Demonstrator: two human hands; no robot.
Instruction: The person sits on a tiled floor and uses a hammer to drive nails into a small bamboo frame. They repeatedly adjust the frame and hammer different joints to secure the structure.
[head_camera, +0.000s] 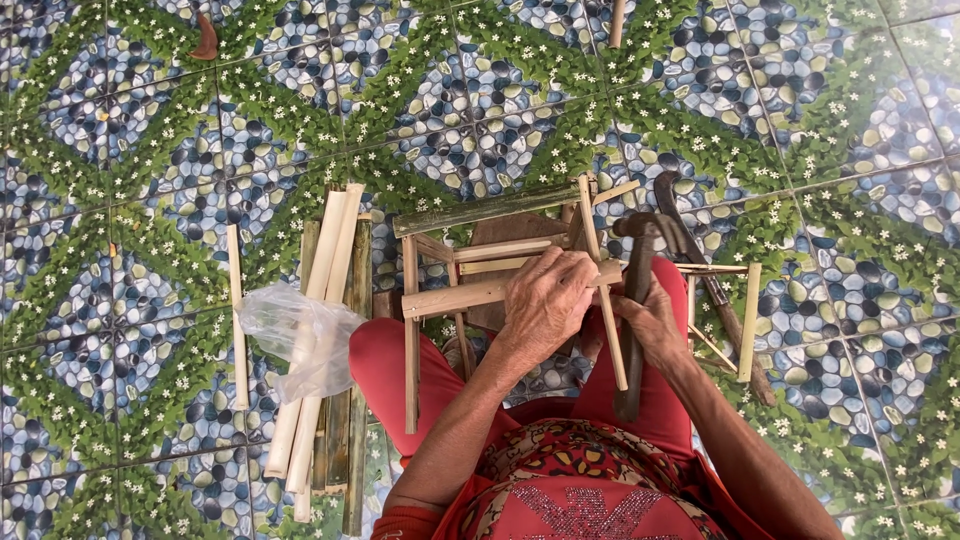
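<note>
Both forearms reach forward over the lap; left hand (548, 300) curls palm-down, right hand (652, 322) closes in a fist-like grip.

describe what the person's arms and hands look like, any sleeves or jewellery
Both forearms are bare, with no sleeves below the elbow. The left hand and right hand show no gloves, and no rings, bracelets or watch can be seen. The fingers look bare. Clothing nearby is red: red trousers and a red patterned top.

A home floor used as a craft spot: patterned pebble-and-leaf tiles (700, 90) strewn with split bamboo strips (325, 330).
</note>
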